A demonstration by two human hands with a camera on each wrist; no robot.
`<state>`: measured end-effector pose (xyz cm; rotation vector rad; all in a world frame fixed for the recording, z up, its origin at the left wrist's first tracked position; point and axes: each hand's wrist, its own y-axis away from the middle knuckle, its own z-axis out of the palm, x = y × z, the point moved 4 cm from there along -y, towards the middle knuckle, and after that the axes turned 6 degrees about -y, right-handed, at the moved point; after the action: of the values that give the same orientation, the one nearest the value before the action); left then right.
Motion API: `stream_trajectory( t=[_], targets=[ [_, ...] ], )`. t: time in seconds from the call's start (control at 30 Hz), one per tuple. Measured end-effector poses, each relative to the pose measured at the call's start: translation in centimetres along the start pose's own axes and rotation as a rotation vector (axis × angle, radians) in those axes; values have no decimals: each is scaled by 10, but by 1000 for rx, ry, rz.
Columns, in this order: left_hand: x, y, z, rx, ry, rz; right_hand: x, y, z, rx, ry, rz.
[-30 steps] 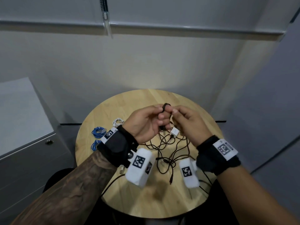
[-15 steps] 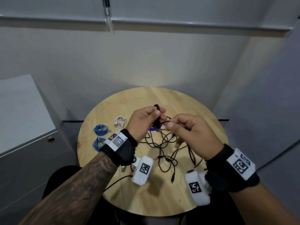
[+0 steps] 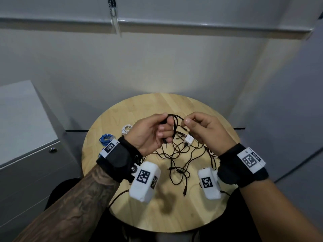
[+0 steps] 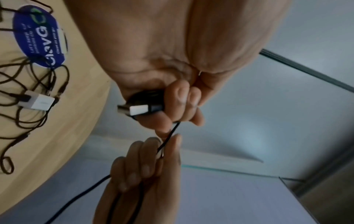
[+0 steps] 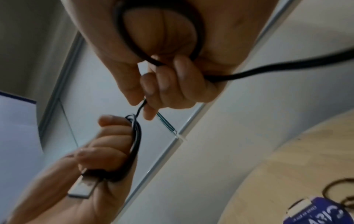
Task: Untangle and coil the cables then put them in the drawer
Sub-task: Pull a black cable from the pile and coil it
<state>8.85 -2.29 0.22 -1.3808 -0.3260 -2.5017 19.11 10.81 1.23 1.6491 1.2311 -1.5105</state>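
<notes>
Round wood counter [image 3: 139,215], grey cabinet [image 3: 26,137] left. Left hand [image 3: 148,133] grips coiled black cable [image 3: 172,123]; right hand [image 3: 206,131] pinches its strand.

Your round wooden table [image 3: 143,206] carries a tangle of black cables [image 3: 181,154] with a white charger plug [image 3: 189,140], a blue oval sticker [image 4: 38,36], two blue coils [image 3: 106,137] and a white coil [image 3: 126,128].
</notes>
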Motion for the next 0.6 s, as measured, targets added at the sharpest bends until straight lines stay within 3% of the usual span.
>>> stream_trajectory(
  t=[0.17,0.4,0.5,0.6],
  targets=[
    [2,3,-31,109,-46,-22,14,4,-15,-6,4,108],
    [-34,4,-33,137,-413,-187,-7,-6,-38,180,307,-147],
    [-40,6,-23,39,-345,-168,-11,-10,-38,256,402,-181],
    [-26,11,-11,-29,-139,-100,1,-12,-42,286,403,-109]
  ],
)
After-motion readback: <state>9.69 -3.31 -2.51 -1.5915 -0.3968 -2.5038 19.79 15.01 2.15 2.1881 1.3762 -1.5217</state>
